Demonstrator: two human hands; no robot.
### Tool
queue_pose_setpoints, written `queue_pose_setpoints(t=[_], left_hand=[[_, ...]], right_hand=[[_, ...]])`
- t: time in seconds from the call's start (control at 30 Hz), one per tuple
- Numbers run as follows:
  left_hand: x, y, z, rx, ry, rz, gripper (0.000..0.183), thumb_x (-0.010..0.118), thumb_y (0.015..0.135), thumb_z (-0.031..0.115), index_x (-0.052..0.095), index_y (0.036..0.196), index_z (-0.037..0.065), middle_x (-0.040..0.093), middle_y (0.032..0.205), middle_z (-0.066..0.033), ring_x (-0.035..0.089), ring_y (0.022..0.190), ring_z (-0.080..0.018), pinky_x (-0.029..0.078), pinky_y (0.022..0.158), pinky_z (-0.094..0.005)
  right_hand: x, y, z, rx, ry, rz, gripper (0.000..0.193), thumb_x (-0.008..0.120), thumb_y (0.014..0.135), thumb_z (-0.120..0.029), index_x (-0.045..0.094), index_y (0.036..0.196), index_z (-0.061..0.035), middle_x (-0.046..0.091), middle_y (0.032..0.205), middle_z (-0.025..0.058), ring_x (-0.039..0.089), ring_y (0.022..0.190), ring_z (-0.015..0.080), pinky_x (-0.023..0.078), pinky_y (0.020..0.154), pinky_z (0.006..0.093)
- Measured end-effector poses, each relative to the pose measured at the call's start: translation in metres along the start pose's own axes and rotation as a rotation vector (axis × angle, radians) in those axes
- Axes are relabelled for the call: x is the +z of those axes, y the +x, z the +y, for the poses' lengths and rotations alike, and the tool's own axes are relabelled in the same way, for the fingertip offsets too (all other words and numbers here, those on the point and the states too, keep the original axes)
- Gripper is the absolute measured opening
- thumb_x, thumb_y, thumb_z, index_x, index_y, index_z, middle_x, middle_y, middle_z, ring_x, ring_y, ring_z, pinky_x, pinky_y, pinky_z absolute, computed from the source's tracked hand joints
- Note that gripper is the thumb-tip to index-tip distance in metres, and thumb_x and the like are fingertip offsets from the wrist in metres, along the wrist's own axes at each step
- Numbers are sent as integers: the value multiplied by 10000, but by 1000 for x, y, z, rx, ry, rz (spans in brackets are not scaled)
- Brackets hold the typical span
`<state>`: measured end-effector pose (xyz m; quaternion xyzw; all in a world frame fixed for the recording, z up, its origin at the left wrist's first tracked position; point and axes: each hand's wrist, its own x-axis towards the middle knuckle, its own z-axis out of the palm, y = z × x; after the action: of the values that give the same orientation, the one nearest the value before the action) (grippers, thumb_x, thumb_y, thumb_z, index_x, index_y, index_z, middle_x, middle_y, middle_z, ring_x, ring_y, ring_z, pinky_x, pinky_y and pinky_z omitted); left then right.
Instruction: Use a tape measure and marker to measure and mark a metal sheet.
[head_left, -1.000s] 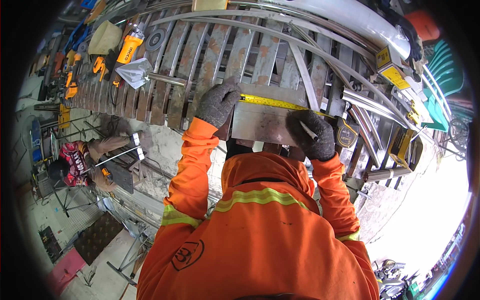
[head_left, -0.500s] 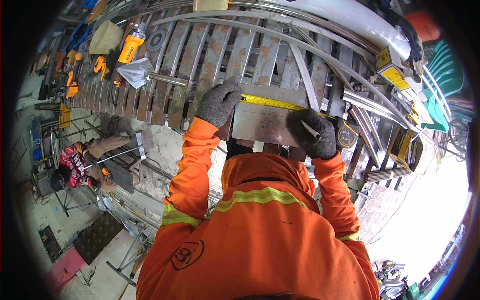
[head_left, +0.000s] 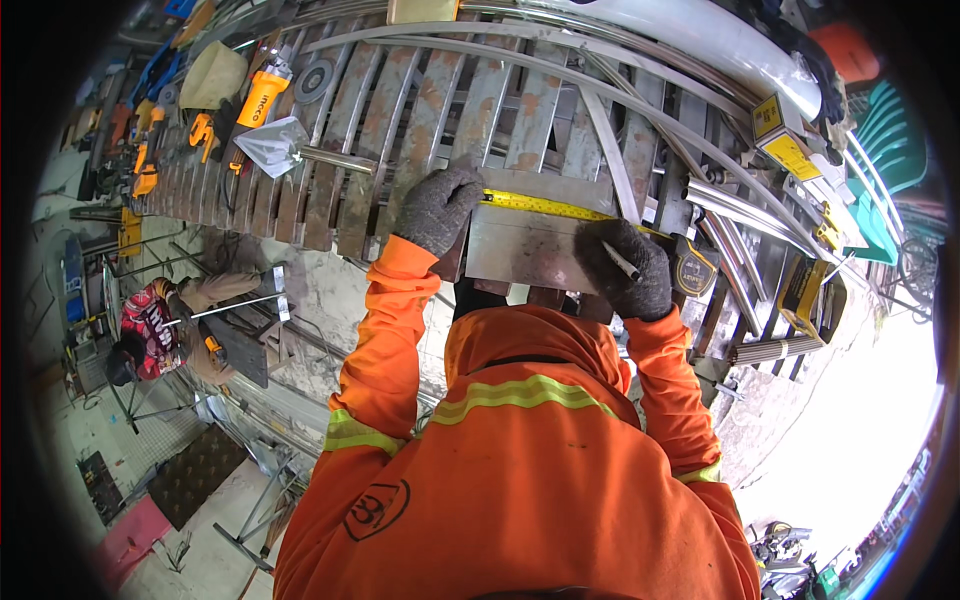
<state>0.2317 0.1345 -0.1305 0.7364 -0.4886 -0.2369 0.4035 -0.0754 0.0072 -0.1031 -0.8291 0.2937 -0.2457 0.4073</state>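
**Co-worker (head_left: 150, 328) shifting slightly at far left while both gloved hands are keeping their places over the tape**

The left hand (head_left: 437, 212) is resting at the left edge of a grey metal plate (head_left: 525, 252), its fingers bending beside the end of the tape measure (head_left: 540, 204); whether they are pinching that end I cannot tell. The right hand (head_left: 627, 270) is curling its fingers around a pen-like stick (head_left: 622, 263) at the plate's right side. The yellow blade is running across the plate between the hands, and its case (head_left: 693, 268) is sitting just beyond the right one.

The likeliest trouble seems to be the blade sliding or skewing: if the left fingers are only lightly steadying its end, a tug from the case could throw the reading off. The right hand, busy with the stick, could also be nudging the plate out of line.

Beneath, the slatted bench (head_left: 430, 110) is leaving gaps through which a dropped stick could be falling. A flat metal strip (head_left: 608, 150) is lying close above the blade and could be snagging it.

Farther left, a yellow power tool (head_left: 260, 97) is lying well apart from the hands.
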Motion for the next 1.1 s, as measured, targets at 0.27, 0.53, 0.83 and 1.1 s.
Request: queue_pose_setpoints(t=[0.27,0.53,0.83,1.1], left_hand=[[4,-2,-6,-36,-40,4,273,731,1037,256,760,1209,47,758,1064,-230,743,1000,-397,581,890,-451],[0,-1,-6,-6,-14,-12,259,742,1032,250,760,1196,50,755,1065,-228,741,985,-393,582,884,-443],[-25,-12,22,-104,13,-194,237,688,1068,176,737,1206,-9,770,1119,-166,741,1020,-254,575,935,-374],[-30,-41,17,-104,45,-325,255,704,1070,217,752,1207,8,770,1116,-155,748,1024,-271,581,946,-386]], right_hand=[[-20,-10,-7,-5,29,90,193,746,989,-134,766,1164,-55,785,1054,166,776,980,381,614,856,438],[-64,-29,14,-89,-704,217,379,745,911,-163,733,1290,-154,755,1211,104,657,1293,369,457,1112,519],[-64,-39,17,-67,-694,173,349,731,901,-208,734,1250,-183,756,1201,71,678,1187,336,456,1048,507],[-56,-73,-4,19,-652,95,313,739,924,-218,745,1235,-180,768,1216,66,694,1180,302,456,1015,505]])
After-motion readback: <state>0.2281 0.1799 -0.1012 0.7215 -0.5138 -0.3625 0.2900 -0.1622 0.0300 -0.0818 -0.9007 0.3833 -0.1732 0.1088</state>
